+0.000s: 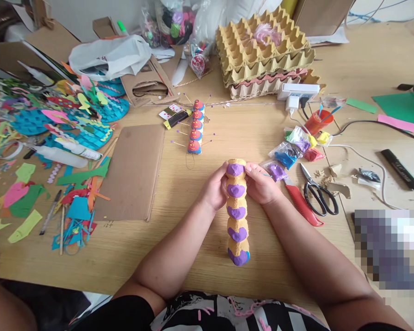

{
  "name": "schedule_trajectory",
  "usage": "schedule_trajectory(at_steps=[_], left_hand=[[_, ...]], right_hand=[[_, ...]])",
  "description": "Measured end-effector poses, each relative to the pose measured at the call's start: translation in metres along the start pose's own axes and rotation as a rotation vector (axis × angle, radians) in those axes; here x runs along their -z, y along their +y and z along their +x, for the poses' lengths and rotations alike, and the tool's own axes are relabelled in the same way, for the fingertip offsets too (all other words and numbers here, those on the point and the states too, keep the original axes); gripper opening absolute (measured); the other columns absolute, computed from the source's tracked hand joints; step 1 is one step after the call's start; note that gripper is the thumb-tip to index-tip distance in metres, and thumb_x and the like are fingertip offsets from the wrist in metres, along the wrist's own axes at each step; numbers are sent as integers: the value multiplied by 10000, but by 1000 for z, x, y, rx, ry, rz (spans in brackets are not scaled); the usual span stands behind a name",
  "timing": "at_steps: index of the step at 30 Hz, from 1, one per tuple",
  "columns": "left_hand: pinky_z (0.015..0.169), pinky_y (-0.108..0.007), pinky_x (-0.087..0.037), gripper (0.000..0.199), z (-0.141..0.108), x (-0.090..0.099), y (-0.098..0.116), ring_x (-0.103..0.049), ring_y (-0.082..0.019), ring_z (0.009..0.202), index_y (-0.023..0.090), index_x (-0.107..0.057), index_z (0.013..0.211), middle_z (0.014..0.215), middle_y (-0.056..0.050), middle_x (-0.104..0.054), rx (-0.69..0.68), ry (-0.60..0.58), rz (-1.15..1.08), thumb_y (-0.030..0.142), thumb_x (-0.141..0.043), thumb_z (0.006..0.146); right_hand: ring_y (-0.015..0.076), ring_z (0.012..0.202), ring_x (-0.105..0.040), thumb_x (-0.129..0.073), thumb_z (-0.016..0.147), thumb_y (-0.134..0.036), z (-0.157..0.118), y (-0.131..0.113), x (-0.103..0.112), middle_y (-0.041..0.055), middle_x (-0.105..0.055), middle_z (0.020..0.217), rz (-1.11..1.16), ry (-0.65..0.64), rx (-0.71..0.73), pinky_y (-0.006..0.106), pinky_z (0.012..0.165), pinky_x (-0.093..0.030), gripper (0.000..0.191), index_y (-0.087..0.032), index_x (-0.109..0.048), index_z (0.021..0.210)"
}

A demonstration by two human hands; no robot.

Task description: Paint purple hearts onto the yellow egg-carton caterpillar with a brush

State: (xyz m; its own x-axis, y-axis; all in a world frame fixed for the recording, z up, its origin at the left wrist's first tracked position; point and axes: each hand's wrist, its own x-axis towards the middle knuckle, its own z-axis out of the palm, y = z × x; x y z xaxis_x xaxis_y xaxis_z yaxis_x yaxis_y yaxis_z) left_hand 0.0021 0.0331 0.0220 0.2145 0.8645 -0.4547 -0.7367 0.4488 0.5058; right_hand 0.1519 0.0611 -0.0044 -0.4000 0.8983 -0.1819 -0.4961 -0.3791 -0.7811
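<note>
A strip cut from a tan egg carton (237, 202) stretches toward me, with purple clay patches (237, 213) on its bumps. A bit of blue shows at the near bump's edge. My left hand (216, 187) grips the far end from the left, fingers closed. From the right, my right hand (262, 185) pinches the same end. A thin blue tip (267, 175) shows beside the right fingers; whether they hold it I cannot tell. Farther back lies a second strip (196, 124) with red and blue bumps, drawn faces and thin sticks poking out.
On the right are bags of coloured clay (285, 159), a red-handled knife (301, 204), black scissors (320, 195) and an orange cup (318, 123). Cardboard (127, 172), glue bottles (60, 155) and paper scraps lie left. Stacked egg trays (265, 50) stand behind.
</note>
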Motion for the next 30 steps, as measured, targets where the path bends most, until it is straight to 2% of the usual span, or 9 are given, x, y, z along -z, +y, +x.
schedule_trajectory(at_steps=[4,7,13,17,22,26,30], left_hand=[[753,-243,-625,317,-2,-2,1,-766,-160,785,193,-818,936,899,-45,-828,27,15,-32,487,-811,1053],[711,-228,-614,321,-1,-1,0,-754,-149,758,186,-829,944,870,-45,-816,21,10,-42,471,-773,1082],[713,-225,-621,308,0,1,0,-760,-145,760,189,-818,973,880,-37,-814,-1,13,-49,481,-798,1071],[704,-223,-622,287,-1,-2,1,-763,-142,752,200,-793,976,881,-22,-811,23,32,-60,472,-807,1065],[716,-228,-630,286,0,-3,2,-784,-150,771,194,-797,962,893,-42,-825,18,42,-89,410,-701,1123],[723,-256,-636,252,3,1,1,-790,-175,794,220,-796,972,910,-35,-832,10,45,-66,451,-778,1070],[729,-268,-626,262,5,5,0,-770,-175,764,214,-791,970,880,-35,-821,3,33,-56,454,-764,1072]], right_hand=[[141,619,-522,-1108,678,-635,0,0,3,-16,-632,670,12,-19,-34,288,608,-423,590,-212,-699,715],[144,628,-550,-1109,693,-620,0,-1,3,-19,-633,670,6,-26,-33,287,614,-449,569,-206,-722,738],[112,574,-476,-1151,618,-585,-1,-4,-5,-51,-576,609,11,5,-7,269,581,-427,602,-214,-678,658],[115,587,-515,-1159,603,-575,-2,-6,-7,-42,-615,629,1,10,-4,271,591,-461,595,-209,-697,681],[113,591,-544,-1159,606,-580,-2,-3,-6,-45,-636,654,-5,17,-5,267,595,-480,601,-210,-697,713],[120,598,-539,-1156,615,-574,-2,-3,-8,-38,-638,660,0,19,12,275,601,-475,593,-212,-696,707],[106,583,-500,-1142,635,-602,-2,-4,-10,-43,-593,631,21,-1,3,257,586,-429,607,-208,-681,671]])
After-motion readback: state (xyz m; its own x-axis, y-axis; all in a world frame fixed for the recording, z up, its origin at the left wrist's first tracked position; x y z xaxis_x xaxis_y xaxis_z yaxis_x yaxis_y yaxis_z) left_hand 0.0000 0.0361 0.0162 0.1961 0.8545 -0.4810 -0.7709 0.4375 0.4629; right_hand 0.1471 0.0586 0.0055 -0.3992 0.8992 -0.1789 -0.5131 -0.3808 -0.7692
